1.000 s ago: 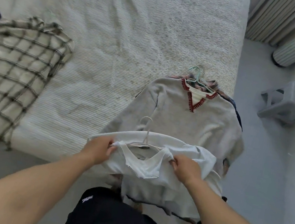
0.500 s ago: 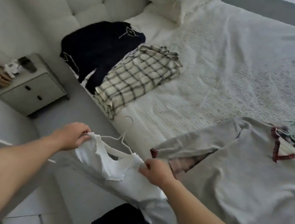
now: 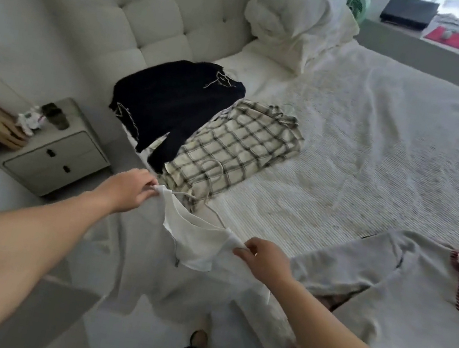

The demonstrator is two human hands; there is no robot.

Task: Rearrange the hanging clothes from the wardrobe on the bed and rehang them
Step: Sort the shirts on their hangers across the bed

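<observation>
The left hand (image 3: 130, 190) pinches one shoulder of a white top (image 3: 198, 242), fingers curled round the cloth where a pale hanger (image 3: 184, 195) pokes out. The right hand (image 3: 264, 258) pinches the other shoulder, thumb and fingers closed on the fabric. Between them the top hangs spread out in the air, just off the near edge of the bed (image 3: 381, 139).

On the bed beyond lie a checked shirt (image 3: 242, 148) and, touching it toward the headboard, a dark sweater (image 3: 173, 102). A grey sweater with red trim (image 3: 385, 293) lies to the right, near the right arm.

This looks like the laying-out step: the top is being carried over to join the others. The next move would call for lowering it flat onto a bare stretch of bed beside the checked shirt, keeping the hanger seated in the shoulders.
</observation>
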